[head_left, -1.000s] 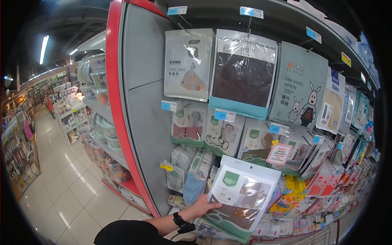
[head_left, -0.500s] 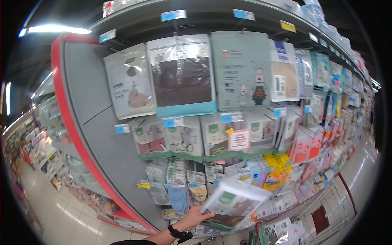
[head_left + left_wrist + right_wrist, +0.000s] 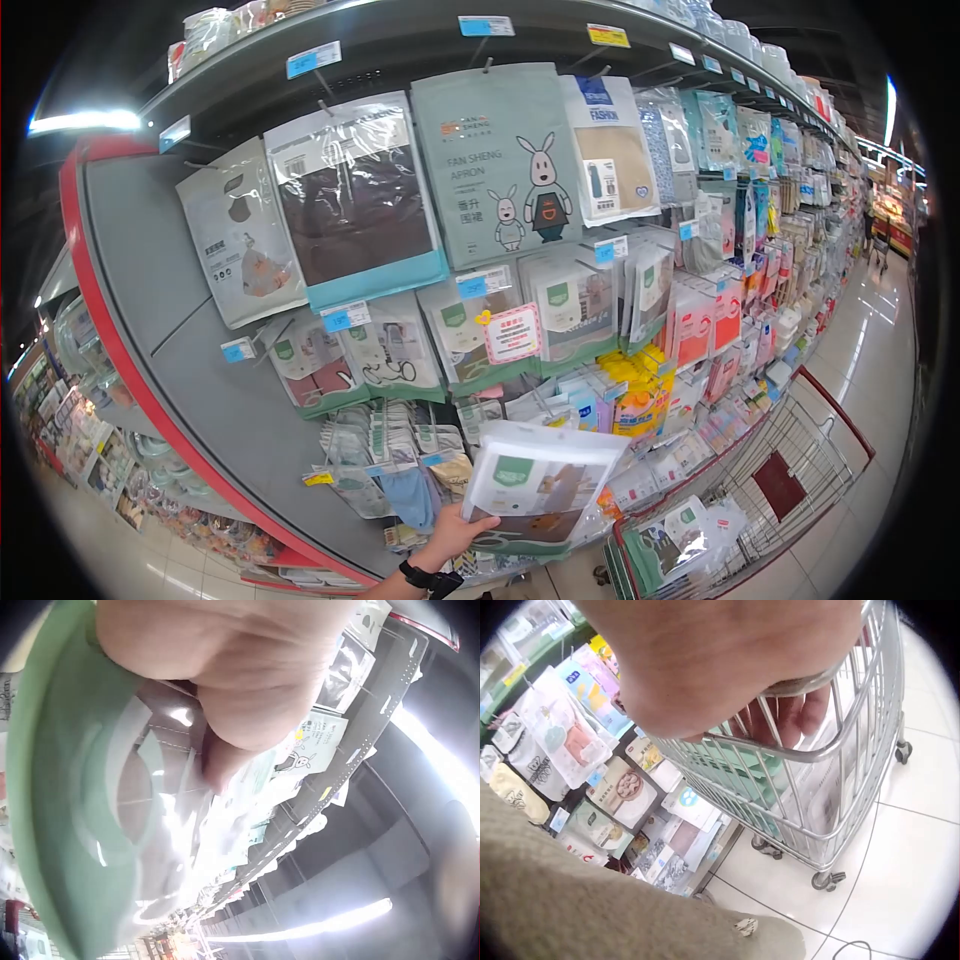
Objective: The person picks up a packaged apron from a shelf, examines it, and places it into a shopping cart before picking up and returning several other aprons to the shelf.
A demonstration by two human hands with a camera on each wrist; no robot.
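Observation:
My left hand (image 3: 452, 535) holds a flat plastic package of brown fabric (image 3: 540, 485) by its left edge, thumb across the front. The package has a white top, a green shield logo and a green lower band. Close up in the left wrist view, the thumb lies on the clear plastic above the package's green band (image 3: 52, 802). My right hand (image 3: 735, 667) grips the rim of the metal shopping cart (image 3: 810, 756), its fingers curled over to the inside. The head view does not show this hand. Packages (image 3: 685, 540) with white and green parts lie in the cart.
Before me is a shelf with hanging packages, among them a pale green apron pack (image 3: 495, 165) with rabbits and a dark brown pack (image 3: 355, 200). A grey end panel with a red edge (image 3: 150, 330) stands left. The tiled aisle (image 3: 850, 370) runs off right.
The head view has swung right, bringing the cart into sight. My left hand still holds the package, lower before the shelf and with its top tilted differently.

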